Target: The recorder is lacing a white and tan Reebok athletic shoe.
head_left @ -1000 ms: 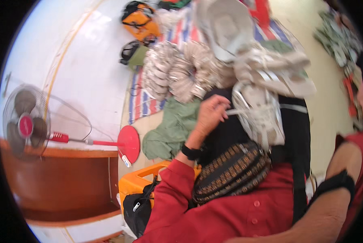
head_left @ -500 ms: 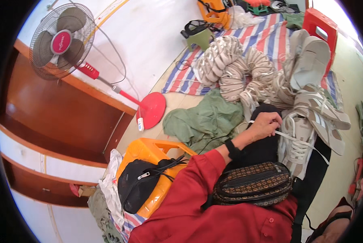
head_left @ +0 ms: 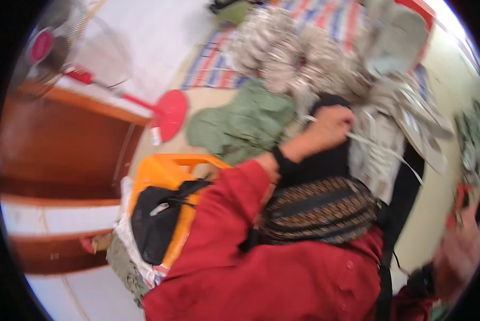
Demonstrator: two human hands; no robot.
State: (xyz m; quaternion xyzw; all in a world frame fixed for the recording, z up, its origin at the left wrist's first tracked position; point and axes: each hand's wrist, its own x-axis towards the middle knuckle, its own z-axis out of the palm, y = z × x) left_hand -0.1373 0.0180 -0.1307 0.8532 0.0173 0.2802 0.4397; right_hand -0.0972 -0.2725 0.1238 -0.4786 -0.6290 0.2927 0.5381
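My left hand is closed on a white shoelace, above my black-clad leg. The lace runs right, across a beige and white sneaker lying on my legs. My right hand is at the lower right, apart from the shoes and close to a red thing that I cannot make out. Motion smears its fingers. More sneakers are stacked just beyond the laced one. A brown patterned waist bag sits at my lap.
Bundled beige shoes lie on a striped sheet ahead. Green cloth is on the floor. To the left are an orange stool with a black bag on it, and a fan with a red base. A red stool stands at the far right.
The whole view has shifted, so things sit higher and further left. My right hand has come further into view at the lower right. My left hand keeps hold of the shoelace.
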